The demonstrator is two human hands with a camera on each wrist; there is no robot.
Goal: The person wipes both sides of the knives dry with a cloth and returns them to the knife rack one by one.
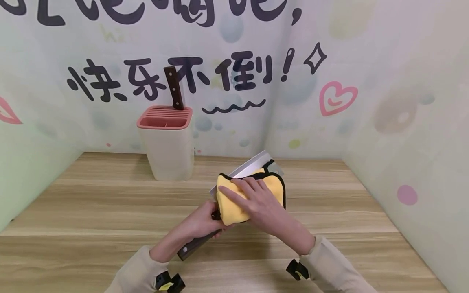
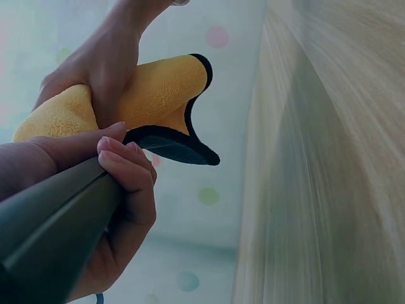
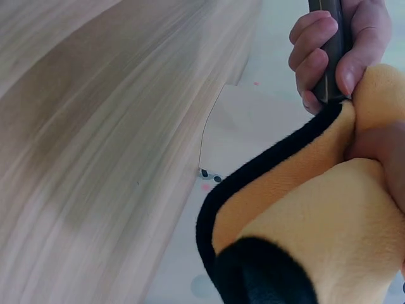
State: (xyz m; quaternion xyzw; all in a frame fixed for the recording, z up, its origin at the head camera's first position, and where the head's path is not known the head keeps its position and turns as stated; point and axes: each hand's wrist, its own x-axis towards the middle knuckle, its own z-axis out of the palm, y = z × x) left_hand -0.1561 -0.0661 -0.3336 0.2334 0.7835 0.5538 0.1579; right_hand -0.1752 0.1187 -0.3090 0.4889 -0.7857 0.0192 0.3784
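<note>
My left hand (image 1: 200, 221) grips the dark handle (image 1: 198, 244) of a cleaver, fingers and thumb wrapped round it. The broad metal blade (image 1: 250, 166) points up and away to the right, above the table. Over much of it lies a folded yellow cloth (image 1: 228, 209) with black edging. My right hand (image 1: 261, 205) holds this cloth against the blade, fingers spread across its upper face. In the left wrist view, the right thumb and fingers clasp the cloth (image 2: 168, 88) from both sides. The covered part of the blade is hidden.
A white knife block (image 1: 168, 156) with a pink slotted top stands at the back left of the wooden table (image 1: 121, 211). One brown-handled knife (image 1: 174, 87) is upright in it. A printed fabric backdrop (image 1: 234, 134) closes off the rear, with pale walls on both sides.
</note>
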